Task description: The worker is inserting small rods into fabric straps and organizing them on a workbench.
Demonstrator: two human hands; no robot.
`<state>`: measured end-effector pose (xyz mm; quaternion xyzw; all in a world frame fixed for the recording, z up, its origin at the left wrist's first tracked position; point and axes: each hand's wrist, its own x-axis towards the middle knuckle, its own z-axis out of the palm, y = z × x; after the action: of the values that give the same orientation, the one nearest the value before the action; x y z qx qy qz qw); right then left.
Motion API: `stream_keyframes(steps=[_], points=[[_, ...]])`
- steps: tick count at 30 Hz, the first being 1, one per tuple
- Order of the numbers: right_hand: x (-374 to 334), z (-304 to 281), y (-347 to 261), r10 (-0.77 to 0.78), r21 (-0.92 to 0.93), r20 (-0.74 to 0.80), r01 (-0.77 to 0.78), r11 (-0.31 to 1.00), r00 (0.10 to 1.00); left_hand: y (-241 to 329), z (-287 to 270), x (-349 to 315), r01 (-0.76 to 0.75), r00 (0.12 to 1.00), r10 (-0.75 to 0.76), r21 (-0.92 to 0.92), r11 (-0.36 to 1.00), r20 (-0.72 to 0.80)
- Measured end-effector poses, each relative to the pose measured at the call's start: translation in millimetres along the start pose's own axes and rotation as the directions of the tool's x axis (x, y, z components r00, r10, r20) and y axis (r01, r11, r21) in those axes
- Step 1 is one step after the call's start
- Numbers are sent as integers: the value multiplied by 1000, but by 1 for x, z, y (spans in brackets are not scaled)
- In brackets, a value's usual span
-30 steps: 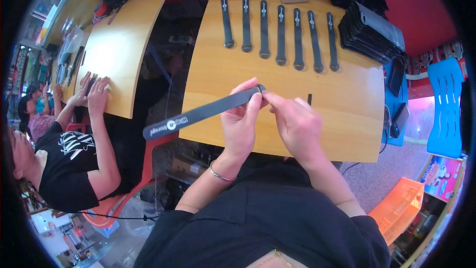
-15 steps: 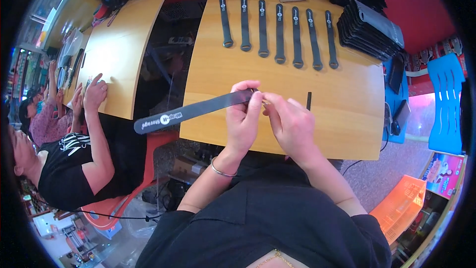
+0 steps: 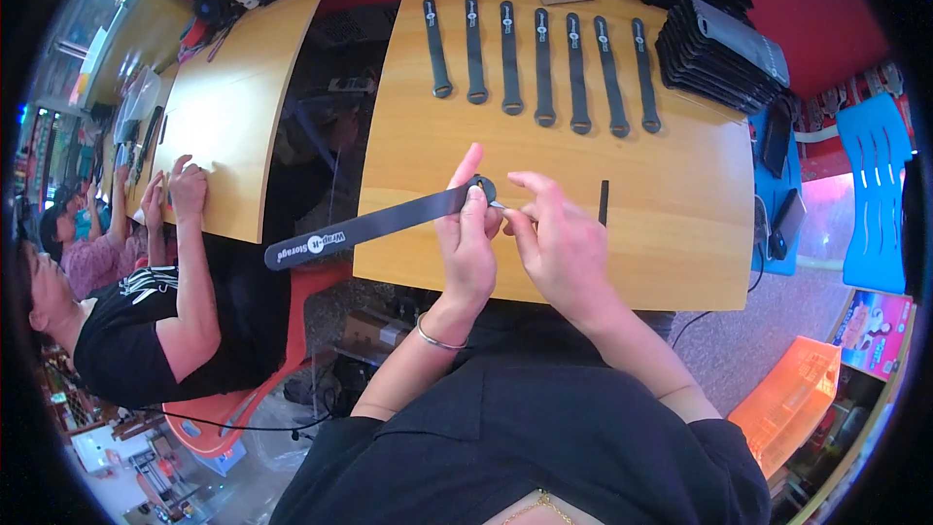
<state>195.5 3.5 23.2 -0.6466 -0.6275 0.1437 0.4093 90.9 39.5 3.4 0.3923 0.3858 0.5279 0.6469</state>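
Observation:
A dark storage strap (image 3: pixel 384 219) with white print and a rounded end stretches leftward over the table's front edge. My left hand (image 3: pixel 466 243) is closed on its right part, where the strap ends in a round loop (image 3: pixel 482 191); thumb and fingers pinch it, the index finger pointing up. Just to the right, my right hand (image 3: pixel 564 253) is closed in a pinch on a thin, pale, pointed thing (image 3: pixel 497 204), its tip by the loop end. What kind of thing it is, I cannot make out.
Several similar straps (image 3: pixel 542 68) lie in a row across the wooden table (image 3: pixel 408 156). A short black strip (image 3: pixel 604 202) rests right of my hands. Black packages (image 3: pixel 724 53) are stacked at the far right. A co-worker (image 3: pixel 126 311) sits at another table (image 3: pixel 219 136) on the left.
My left index finger has lifted and the strap's loop end now shows. My right hand has shifted slightly left and down, its index finger raised, and a pale tip has come into sight.

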Motion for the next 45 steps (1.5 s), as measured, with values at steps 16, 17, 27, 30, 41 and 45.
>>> stream_keyframes(steps=[16, 17, 27, 30, 41, 45], points=[[2, 0, -6, -19, -42, 23, 20, 999, 1000, -8, -1, -3, -210, 977, 215, 191, 959, -3], [1, 1, -3, -65, -103, 27, 67, 992, 998, -8, 0, -4, -209, 977, 213, 192, 959, -3], [4, 4, 0, -106, -107, -24, 103, 989, 994, -1, 0, -6, -133, 991, 132, 124, 983, 16], [6, 0, 0, -104, -9, 42, 104, 994, 994, 3, 2, -8, -120, 993, 121, 121, 985, -4], [7, -2, 10, 54, 306, 155, -100, 947, 986, 3, -17, 0, -132, 977, 84, 250, 959, 194], [6, -6, 9, 121, 308, 220, -187, 933, 968, -1, -22, 0, -194, 966, 108, 383, 903, 235]])
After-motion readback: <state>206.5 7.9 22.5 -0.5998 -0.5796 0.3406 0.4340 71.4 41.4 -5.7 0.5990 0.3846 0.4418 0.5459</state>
